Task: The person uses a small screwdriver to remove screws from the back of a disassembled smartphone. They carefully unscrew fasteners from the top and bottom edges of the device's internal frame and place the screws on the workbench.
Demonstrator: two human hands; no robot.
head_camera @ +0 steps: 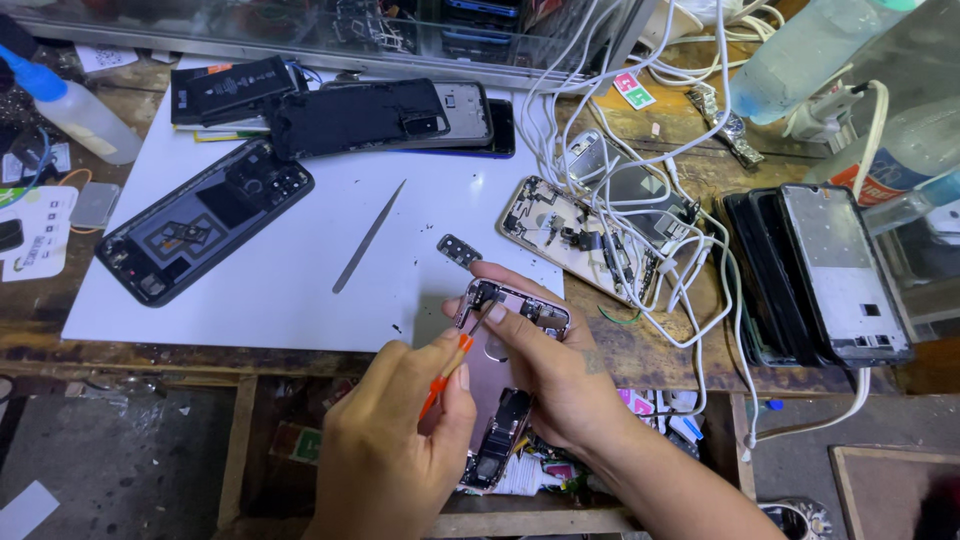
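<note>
My right hand [562, 378] grips an opened pink phone body [505, 425] from the side, holding it over the front edge of the bench with its inner parts facing up. My left hand [392, 445] holds a small orange-handled screwdriver [448, 374], its tip pointed into the upper part of the phone near my right thumb. Just beyond the phone, a small dark camera part [459, 250] lies on the white mat [300, 280]. A thin metal pry tool [369, 236] lies on the mat to its left.
An opened black phone [200, 222], a black frame [360, 115] and a battery [230, 88] lie on the mat. A stripped gold phone [580, 235] sits under tangled white cables [640, 150]. Stacked phone frames [820, 270] stand at right, a blue-tipped bottle [75, 110] at far left.
</note>
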